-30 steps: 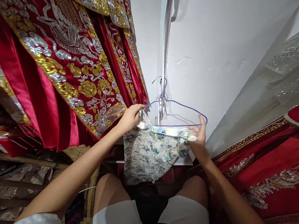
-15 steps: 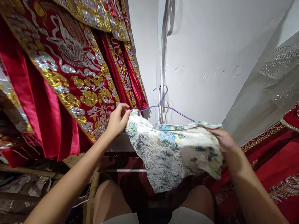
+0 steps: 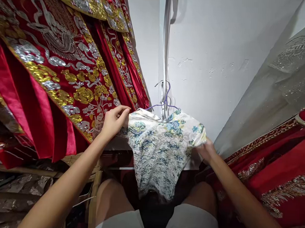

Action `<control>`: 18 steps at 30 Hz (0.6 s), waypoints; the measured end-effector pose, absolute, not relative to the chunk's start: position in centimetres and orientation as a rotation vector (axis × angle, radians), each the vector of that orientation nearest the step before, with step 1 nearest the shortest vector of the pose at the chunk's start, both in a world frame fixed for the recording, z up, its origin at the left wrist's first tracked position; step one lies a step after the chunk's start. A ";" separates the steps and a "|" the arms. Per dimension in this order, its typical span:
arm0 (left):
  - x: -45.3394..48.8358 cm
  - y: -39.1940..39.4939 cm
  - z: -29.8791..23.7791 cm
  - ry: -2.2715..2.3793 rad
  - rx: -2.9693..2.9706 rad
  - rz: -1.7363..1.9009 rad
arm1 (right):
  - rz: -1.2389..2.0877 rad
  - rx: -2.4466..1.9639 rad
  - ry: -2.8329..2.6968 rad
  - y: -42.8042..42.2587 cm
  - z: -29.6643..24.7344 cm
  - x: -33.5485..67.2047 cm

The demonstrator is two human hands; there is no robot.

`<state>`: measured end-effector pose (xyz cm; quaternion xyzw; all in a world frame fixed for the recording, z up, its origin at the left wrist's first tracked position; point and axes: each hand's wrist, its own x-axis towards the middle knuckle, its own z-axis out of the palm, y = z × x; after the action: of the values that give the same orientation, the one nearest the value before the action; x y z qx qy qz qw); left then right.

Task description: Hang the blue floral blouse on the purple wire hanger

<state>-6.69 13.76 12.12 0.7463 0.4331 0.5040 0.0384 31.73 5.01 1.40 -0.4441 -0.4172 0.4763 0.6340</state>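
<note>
A small white garment with a blue and green flower print [image 3: 161,145] hangs on a thin purple wire hanger [image 3: 165,100], whose hook catches on a white strip running down the wall. My left hand [image 3: 113,121] pinches the garment's left shoulder edge. My right hand [image 3: 206,150] grips the garment's right sleeve edge from below, its fingers partly hidden behind the cloth. The garment drapes down between my knees.
Red robes with gold and silver embroidery [image 3: 62,63] hang close on the left. More red embroidered cloth [image 3: 273,169] and a grey sequinned fabric [image 3: 280,84] lie on the right. A white wall [image 3: 213,45] stands ahead. My knees in white shorts [image 3: 187,222] are below.
The garment went from bunched under the hanger's bar to spread over the hanger's shoulders. My right hand dropped from the hanger's right end to the sleeve edge.
</note>
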 end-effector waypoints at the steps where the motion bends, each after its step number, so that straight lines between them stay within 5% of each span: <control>1: -6.8 13.7 11.6 1.317 2.237 1.556 | 1.139 -0.985 -0.921 5.1 1.9 32.1; 12: -3.4 14.4 15.2 1.187 2.451 1.595 | 0.919 -1.050 -1.122 -0.5 12.8 33.4; 18: -0.6 14.5 11.8 1.118 2.612 1.495 | 1.049 -1.052 -1.501 -8.2 11.6 30.6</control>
<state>-0.58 14.45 11.77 0.8132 0.3479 0.4653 -0.0344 30.61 -8.24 11.65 -0.4334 -0.6187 0.4325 0.4924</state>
